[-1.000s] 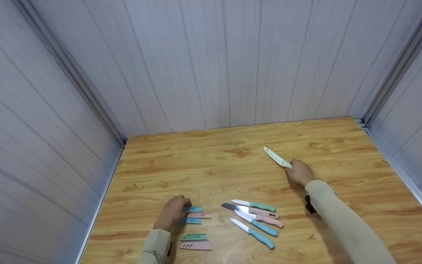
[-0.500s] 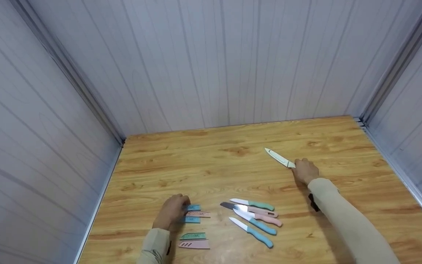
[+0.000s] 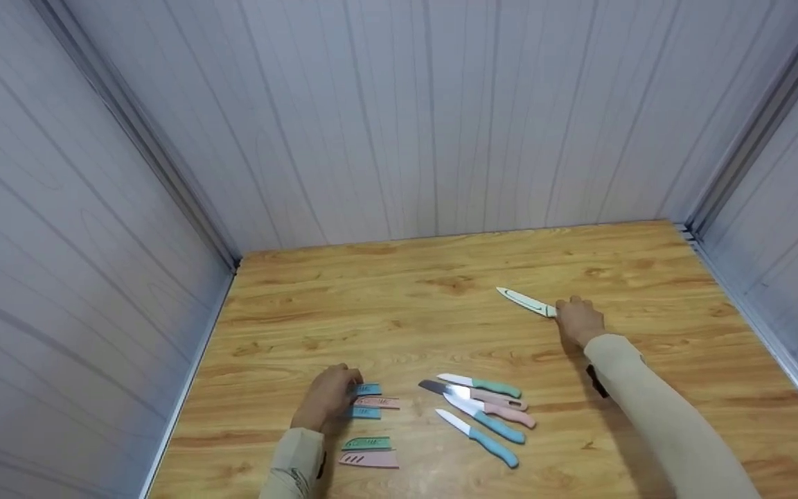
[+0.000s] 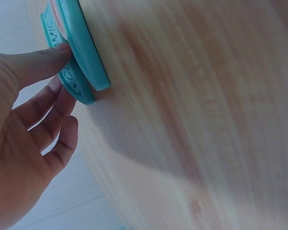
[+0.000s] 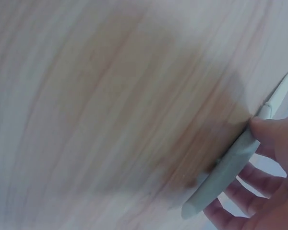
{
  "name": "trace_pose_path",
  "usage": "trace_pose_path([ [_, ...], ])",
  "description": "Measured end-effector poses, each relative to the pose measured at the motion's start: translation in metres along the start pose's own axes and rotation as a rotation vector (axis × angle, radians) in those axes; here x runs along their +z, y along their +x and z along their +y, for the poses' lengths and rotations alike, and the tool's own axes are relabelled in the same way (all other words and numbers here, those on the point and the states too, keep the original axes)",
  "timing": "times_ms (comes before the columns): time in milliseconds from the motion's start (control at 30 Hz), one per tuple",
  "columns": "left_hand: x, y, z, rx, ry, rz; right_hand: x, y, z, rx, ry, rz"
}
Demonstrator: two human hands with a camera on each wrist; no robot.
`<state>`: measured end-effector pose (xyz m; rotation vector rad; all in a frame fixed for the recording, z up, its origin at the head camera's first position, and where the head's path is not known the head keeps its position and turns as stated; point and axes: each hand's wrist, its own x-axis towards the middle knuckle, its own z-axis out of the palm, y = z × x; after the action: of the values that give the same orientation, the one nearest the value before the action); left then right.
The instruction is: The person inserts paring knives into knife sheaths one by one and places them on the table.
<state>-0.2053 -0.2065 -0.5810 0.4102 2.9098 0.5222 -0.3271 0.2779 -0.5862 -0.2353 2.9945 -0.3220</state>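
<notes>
My right hand grips a white knife by its pale handle, thumb on one side and fingers on the other. A white sheath covers its blade, which points to the upper left, close over the table. At the near left, my left hand pinches a blue knife sheath between thumb and fingers. Beside that sheath lie a pink sheath and a second blue sheath. Nearer the front are a green sheath and a wider pink slotted sheath.
Right of the sheaths lie several unsheathed knives, among them a green-handled knife, a pink-handled knife and a blue-handled knife, some overlapping. White panel walls stand around the wooden table.
My right hand has shifted slightly right with the white knife, whose tip has swung down to a flatter angle. The left hand has stayed nearly in place at the blue sheath.
</notes>
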Motion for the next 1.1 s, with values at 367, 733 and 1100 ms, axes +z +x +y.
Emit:
trace_pose_path([
  [367, 0.000, -0.001, -0.001, -0.007, -0.003, 0.001, -0.001, 0.007, 0.002, -0.056, -0.038, 0.006],
  [733, 0.001, -0.006, -0.001, 0.041, 0.021, 0.022, -0.004, 0.004, 0.005, -0.036, -0.037, -0.032],
  [1100, -0.002, -0.006, 0.001, -0.023, -0.057, 0.015, -0.015, -0.008, 0.033, 0.032, 0.015, -0.022],
])
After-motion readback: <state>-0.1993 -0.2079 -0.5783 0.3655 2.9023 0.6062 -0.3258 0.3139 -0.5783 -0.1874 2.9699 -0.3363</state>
